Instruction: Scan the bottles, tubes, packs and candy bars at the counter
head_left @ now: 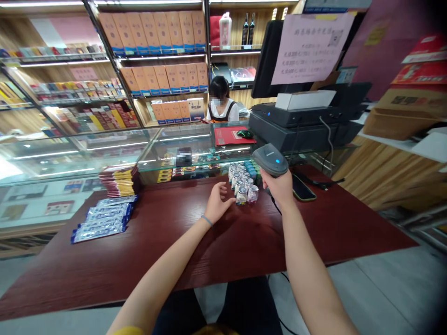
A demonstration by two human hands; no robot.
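A dark grey barcode scanner (270, 159) with a small blue light is gripped in my right hand (279, 186), held up above the table beside the jars. Several small clear jars (252, 193) with silvery lids stand grouped on the dark red table (167, 246), and green-blue ones (252, 168) stand behind them. My left hand (219, 202) rests at the near left of the group, thumb reaching toward the closest jar and fingers apart. Whether the thumb touches that jar I cannot tell. A grey-blue band (206, 220) circles my left wrist.
Blue-and-white packets (104, 217) and a stack of maroon-and-yellow packs (119, 180) lie at the left. A phone (303, 188) and cables are to the right. Behind are a glass counter (188, 135), a monitor (267, 60), a mouse (245, 134) and a seated person (223, 104).
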